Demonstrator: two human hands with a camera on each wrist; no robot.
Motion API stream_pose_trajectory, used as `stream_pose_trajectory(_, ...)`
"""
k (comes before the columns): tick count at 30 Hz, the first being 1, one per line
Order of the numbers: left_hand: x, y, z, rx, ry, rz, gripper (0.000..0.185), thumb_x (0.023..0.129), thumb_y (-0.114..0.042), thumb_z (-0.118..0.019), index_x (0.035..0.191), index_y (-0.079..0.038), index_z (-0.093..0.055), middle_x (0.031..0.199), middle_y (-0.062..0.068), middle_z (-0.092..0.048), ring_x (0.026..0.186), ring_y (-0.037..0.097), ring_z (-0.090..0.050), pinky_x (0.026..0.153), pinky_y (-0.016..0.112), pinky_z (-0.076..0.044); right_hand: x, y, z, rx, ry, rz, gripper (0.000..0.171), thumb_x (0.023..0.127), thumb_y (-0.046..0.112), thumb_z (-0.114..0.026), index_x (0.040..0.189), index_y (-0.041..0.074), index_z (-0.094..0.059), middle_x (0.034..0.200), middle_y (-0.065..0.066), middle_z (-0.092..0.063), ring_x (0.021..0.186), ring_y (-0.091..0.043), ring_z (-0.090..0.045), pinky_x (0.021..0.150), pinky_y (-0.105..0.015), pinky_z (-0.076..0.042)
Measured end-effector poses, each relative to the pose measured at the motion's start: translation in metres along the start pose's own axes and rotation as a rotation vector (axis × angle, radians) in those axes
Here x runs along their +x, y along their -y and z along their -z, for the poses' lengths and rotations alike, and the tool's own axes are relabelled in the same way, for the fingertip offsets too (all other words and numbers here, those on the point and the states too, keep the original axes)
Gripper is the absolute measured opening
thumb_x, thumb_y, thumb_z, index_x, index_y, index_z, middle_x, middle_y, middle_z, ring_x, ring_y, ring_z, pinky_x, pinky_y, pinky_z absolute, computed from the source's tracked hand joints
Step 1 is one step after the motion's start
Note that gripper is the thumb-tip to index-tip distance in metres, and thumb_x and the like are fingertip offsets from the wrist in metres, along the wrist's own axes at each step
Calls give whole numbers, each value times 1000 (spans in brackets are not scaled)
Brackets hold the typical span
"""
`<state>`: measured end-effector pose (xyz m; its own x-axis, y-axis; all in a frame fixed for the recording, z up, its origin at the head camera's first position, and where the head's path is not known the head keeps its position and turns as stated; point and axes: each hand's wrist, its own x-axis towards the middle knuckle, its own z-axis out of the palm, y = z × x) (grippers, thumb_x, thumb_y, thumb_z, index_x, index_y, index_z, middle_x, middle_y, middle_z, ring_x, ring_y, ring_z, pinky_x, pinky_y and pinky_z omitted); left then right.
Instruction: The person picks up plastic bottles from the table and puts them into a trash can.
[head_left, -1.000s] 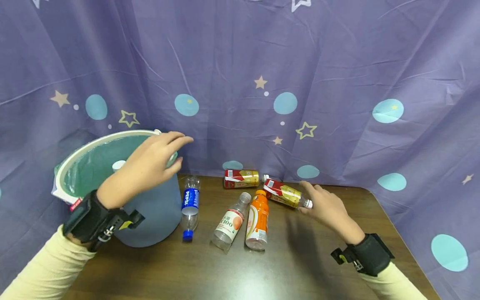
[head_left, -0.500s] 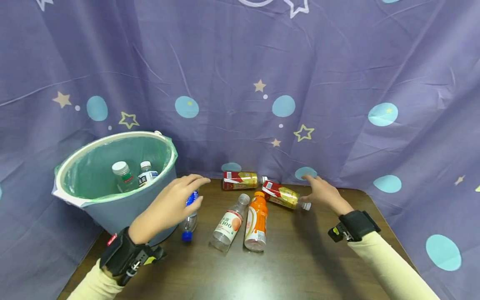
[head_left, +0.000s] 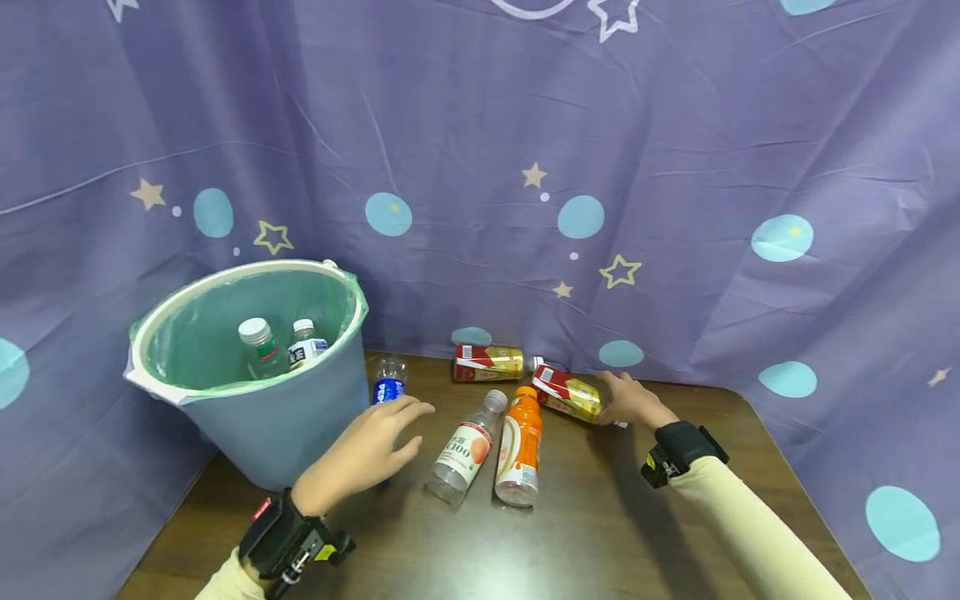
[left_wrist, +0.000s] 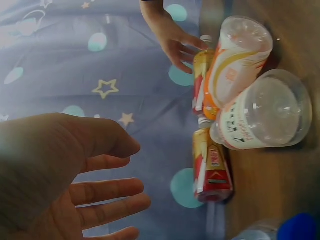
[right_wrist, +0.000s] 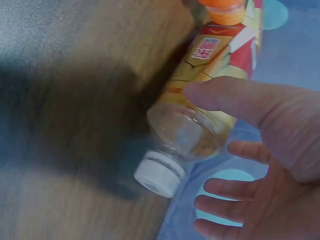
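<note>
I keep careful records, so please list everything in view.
Table: 1, brown, foreground
Curtain: 1, purple, behind table
Bucket: 1, blue-grey, at left
Liner: 1, green, inside bucket
Capped bottles: 2, white caps, inside bucket
Pepsi bottle: 1, blue label, beside bucket
Fruit bottle: 1, clear, table centre
Orange bottle: 1, orange, beside fruit bottle
Back bottles: 2, red and gold, near curtain
Straps: 2, black, on wrists
Sleeves: 2, cream, below straps
Left hand: 1, bare, near Pepsi bottle
Right hand: 1, bare, at right back bottle

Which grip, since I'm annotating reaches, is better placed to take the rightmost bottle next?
Probably the right grip: it's at the rightmost bottle, thumb and fingers apart; the left grip is farther off, near the bucket.
</note>
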<state>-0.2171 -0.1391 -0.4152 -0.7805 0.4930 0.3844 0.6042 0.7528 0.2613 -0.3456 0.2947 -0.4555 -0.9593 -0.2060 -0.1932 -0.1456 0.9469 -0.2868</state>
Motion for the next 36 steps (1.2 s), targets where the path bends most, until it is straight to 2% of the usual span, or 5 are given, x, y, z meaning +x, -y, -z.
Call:
stream_pose_trajectory(8,-9,7,-13,-25,13,36,41,88,-15,-75,128,-9,-66,124,9,-69,109,27,-70,92,45,-58,9,1,-16,-21,-20,1,91,70,24,-90,146,3,-44,129,-33,-52,113,-51,-56,78,-63,-52)
stream_pose_trajectory(14,-12,6,-18,-74,33,56,41,89,-13,-74,129,-7,-66,125,12,-69,114,31,-68,96,48,-56,15,0,-27,-5,-48,19,95,66,20,-93,145,3,-44,122,-29,-58,105,-44,-61,75,-59,-52)
stream_pose_trajectory(25,-10,7,-32,-92,53,61,41,88,-11,-74,128,-6,-66,124,11,-70,114,31,-68,98,50,-55,24,-3,-47,28,-168,17,102,59,30,-99,142,3,-46,115,-25,-64,101,-40,-63,76,-58,-52)
stream_pose_trajectory(32,-3,6,-35,-90,83,73,43,89,-14,-74,131,-8,-65,123,7,-69,111,28,-68,96,48,-55,24,-4,-48,56,-180,-11,88,61,27,-97,132,1,-54,110,-22,-66,97,-35,-64,75,-55,-53)
stream_pose_trajectory(36,-1,8,-37,-80,88,65,44,89,-15,-74,131,-7,-65,124,7,-69,111,27,-69,96,46,-56,23,-7,-49,71,-181,-26,84,64,24,-96,132,-1,-53,110,-22,-66,96,-34,-64,74,-53,-53)
